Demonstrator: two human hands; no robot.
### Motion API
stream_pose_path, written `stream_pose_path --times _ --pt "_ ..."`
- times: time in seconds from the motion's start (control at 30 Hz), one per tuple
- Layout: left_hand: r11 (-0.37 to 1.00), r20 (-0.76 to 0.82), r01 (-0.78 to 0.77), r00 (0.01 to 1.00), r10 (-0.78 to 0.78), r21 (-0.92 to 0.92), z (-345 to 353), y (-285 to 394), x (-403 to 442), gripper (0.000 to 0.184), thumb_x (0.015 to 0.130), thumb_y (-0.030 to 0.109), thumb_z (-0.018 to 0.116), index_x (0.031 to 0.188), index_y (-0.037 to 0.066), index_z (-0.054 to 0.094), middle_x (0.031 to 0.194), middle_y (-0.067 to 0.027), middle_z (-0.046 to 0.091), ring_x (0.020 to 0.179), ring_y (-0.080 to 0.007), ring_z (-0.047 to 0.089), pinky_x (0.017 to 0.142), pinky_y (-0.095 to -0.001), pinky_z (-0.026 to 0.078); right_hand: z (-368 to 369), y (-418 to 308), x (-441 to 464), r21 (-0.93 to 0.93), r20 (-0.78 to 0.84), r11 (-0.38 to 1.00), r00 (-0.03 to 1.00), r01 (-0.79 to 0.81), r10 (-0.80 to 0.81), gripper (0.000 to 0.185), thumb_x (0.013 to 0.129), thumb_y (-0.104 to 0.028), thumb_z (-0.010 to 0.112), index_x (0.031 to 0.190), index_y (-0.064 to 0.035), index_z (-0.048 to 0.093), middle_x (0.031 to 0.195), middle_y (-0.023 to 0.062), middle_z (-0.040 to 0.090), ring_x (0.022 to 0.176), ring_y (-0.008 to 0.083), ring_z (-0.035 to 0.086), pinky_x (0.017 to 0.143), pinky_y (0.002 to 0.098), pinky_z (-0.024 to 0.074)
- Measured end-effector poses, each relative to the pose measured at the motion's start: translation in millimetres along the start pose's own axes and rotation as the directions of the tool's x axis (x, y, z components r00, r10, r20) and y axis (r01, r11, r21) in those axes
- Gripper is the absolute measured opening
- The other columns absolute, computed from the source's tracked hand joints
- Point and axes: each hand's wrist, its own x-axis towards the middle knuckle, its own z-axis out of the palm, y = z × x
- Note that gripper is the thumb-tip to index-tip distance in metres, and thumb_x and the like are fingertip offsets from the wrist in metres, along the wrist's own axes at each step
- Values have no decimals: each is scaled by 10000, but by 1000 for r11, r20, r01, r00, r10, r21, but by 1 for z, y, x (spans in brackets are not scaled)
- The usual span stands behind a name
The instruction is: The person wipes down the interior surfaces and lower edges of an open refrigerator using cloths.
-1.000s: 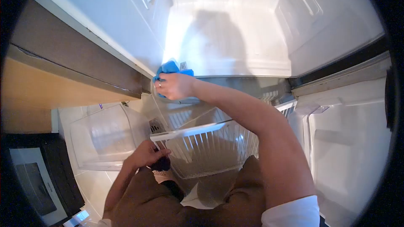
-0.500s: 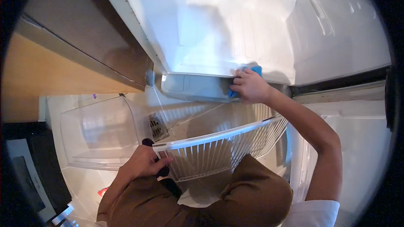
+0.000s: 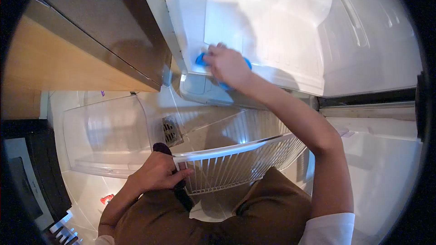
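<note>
The person's right hand (image 3: 227,66) is closing around a bright blue, soft, crumpled cloth (image 3: 247,62), which is showing on both sides of the fingers and also below the palm. The cloth is lying at the front left corner of a glossy white, moulded-plastic refrigerator compartment (image 3: 286,41), and its lower part is hanging past the front edge, over a pale grey, smooth, rounded panel (image 3: 193,85). The right forearm is stretching across from the right, a short white fabric sleeve (image 3: 329,227) covering the upper arm.

The left hand (image 3: 159,171), well apart from the right, is gripping the left end of a long white basket with thin upright bars (image 3: 240,147); its thumb is lying across the front of the bars, while most of its fingers are hiding from view. The basket is standing tilted just before the knees, which brown fabric trousers (image 3: 272,199) are covering. A dark, rounded fabric item (image 3: 161,149) is poking out beside the left hand.

On the pale tiled floor, a clear, shallow plastic bin (image 3: 113,122) is resting to the left, next to a square metal drain grate (image 3: 171,129). A small red-and-white packet (image 3: 106,198) is lying near the left forearm. A white refrigerator door (image 3: 381,163) is standing open at the right, and a light-brown wooden cabinet panel (image 3: 86,59) is flanking the left side.
</note>
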Motion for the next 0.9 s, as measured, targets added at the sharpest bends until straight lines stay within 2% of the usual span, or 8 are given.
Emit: stream_pose_path --times 0.1,0.3,0.37,0.5,0.7,0.77,0.8,0.9 --pt "1000 1 31 1000 -31 0 0 -2 1 378 872 357 626 652 51 655 522 -153 535 496 -337 544 482 -405 414 3 10 15 -45 -24 988 989 -145 144 151 722 -116 661 866 -90 627 890 81 556 909 283 574 719 405 533" --pt "995 37 81 996 -84 59 -1 -10 10 419 871 381 623 642 32 660 548 -166 565 525 -347 575 508 -414 445 -1 5 1 101 63 993 996 62 -69 178 749 -158 633 917 -117 674 971 68 597 951 278 581 739 406 540" --pt "991 52 79 995 -85 106 -4 -9 14 436 871 390 619 639 23 656 556 -174 571 534 -354 580 515 -423 450 -7 12 23 32 120 963 958 -267 261 197 752 -166 631 937 -146 694 1007 52 595 978 265 581 740 394 544" --pt "927 5 292 953 -302 234 -3 6 18 449 875 398 606 673 -2 641 589 -205 586 582 -386 597 554 -452 467 -2 -9 -4 33 82 997 995 -65 63 228 765 -206 623 970 -169 716 960 58 617 927 280 605 750 409 540" --pt "864 -139 436 900 -414 253 15 4 35 395 891 370 577 883 -24 604 734 -242 629 717 -433 617 665 -506 486 -7 -3 17 -18 187 949 931 -316 314 239 767 -217 634 989 -200 718 975 50 609 962 252 605 757 411 538" --pt "847 -170 455 890 -423 274 22 -6 42 392 895 364 568 937 -26 588 769 -249 636 742 -441 619 688 -522 485 -10 -11 2 95 98 994 994 -60 51 170 740 -215 643 876 -131 697 926 97 637 899 290 631 690 435 553" --pt "840 -188 457 889 -417 294 25 -13 44 397 895 367 559 955 -25 581 775 -248 641 742 -438 625 689 -524 489 -14 -7 7 39 212 985 965 -168 156 233 766 -216 627 977 -178 720 954 56 613 945 268 605 742 415 544" --pt "800 -250 488 871 -422 350 32 -18 59 411 891 384 545 956 -20 582 788 -241 651 753 -424 640 692 -524 497 -2 9 29 -60 103 955 950 -289 294 208 773 -204 618 955 -182 716 952 50 604 959 269 597 738 409 545"
